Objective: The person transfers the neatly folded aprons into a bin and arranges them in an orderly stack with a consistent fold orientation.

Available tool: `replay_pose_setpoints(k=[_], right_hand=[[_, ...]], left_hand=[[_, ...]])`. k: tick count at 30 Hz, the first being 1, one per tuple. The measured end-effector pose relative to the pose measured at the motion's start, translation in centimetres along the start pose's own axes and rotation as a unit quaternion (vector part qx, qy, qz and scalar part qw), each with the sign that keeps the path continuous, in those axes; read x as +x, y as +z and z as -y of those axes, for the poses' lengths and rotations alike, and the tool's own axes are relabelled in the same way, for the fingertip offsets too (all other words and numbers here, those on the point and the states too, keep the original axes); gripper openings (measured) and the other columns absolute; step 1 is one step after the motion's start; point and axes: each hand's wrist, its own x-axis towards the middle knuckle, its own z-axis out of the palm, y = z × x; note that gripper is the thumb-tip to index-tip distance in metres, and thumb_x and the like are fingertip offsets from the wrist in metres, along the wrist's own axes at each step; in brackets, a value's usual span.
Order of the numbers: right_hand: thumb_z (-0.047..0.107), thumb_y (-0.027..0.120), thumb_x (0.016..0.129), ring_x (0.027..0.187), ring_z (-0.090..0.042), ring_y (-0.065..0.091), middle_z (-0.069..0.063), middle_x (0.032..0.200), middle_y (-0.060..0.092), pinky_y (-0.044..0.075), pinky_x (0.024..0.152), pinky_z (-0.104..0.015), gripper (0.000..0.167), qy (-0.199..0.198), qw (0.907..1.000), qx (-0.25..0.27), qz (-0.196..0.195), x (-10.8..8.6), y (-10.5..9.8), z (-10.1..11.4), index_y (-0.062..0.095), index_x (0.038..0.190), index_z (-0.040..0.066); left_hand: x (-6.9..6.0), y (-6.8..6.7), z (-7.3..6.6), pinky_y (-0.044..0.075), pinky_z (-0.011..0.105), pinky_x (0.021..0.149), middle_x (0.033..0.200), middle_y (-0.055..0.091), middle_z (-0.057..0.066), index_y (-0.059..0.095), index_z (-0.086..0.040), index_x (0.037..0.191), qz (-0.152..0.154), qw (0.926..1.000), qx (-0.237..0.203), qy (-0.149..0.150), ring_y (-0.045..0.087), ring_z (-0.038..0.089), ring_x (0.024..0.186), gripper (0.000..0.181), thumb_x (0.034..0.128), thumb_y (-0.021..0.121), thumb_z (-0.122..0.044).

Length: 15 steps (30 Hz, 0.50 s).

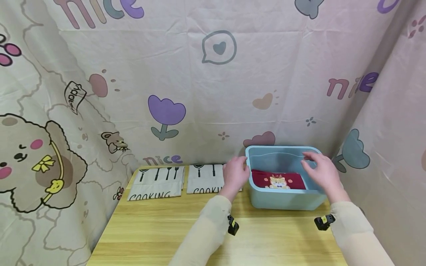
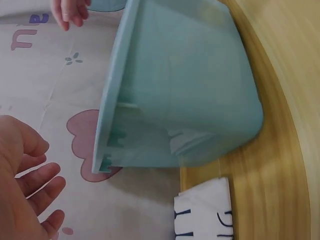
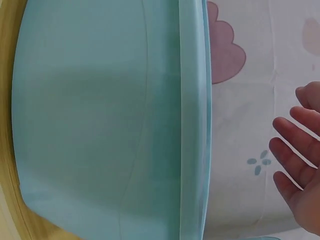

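A light blue plastic bin [image 1: 283, 200] stands on the wooden table near the back right. Inside it lies a folded dark red cloth [image 1: 261, 179] with a cartoon animal printed on it. My left hand [image 1: 235, 173] is beside the bin's left rim, its fingers loosely bent and holding nothing; the left wrist view shows the same hand [image 2: 25, 185] apart from the bin. Above the bin's right side hovers my right hand [image 1: 321, 171], fingers spread and nothing in them. In the right wrist view that hand [image 3: 302, 155] is also clear of the rim.
Two folded white cloths with utensil prints and lettering, one at the left [image 1: 158, 184] and one beside it [image 1: 203, 181], lie along the table's back edge. My left hand partly covers the second. A patterned curtain [image 1: 213, 92] hangs behind and beside the wooden table [image 1: 159, 229].
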Motion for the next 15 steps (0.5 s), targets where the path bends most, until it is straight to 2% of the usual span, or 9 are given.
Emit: replay_pose_setpoints(k=[7,13,15], right_hand=[[0.016,0.066,0.093,0.116,-0.045,0.050,-0.026,0.123,0.060,0.038,0.094,-0.067,0.041,-0.032,0.9990,-0.007,-0.028,-0.6,0.5,0.7,0.058,0.130,0.000],[0.012,0.069,0.089,0.117,-0.045,0.051,-0.026,0.124,0.061,0.039,0.095,-0.066,0.041,-0.059,0.9967,-0.002,-0.057,-1.1,1.1,1.4,0.061,0.128,0.000],[0.012,0.070,0.089,0.117,-0.045,0.051,-0.026,0.124,0.061,0.039,0.095,-0.066,0.042,-0.064,0.9960,-0.001,-0.063,-1.2,1.4,1.6,0.061,0.128,0.000]], left_hand=[[-0.8,0.8,1.7,0.045,0.044,0.090,0.110,0.069,0.001,0.070,-0.017,0.120,-0.021,0.9947,0.087,0.052,0.061,0.023,0.101,0.031,0.0889,0.069,-0.019],[-1.7,1.4,3.6,0.045,0.045,0.087,0.106,0.069,0.002,0.071,-0.014,0.115,-0.056,0.9865,0.126,0.089,0.062,0.025,0.098,0.028,0.0869,0.069,-0.017],[-2.0,1.5,4.3,0.045,0.046,0.088,0.105,0.069,0.003,0.070,-0.014,0.115,-0.057,0.9848,0.134,0.095,0.062,0.025,0.098,0.028,0.0876,0.068,-0.017]])
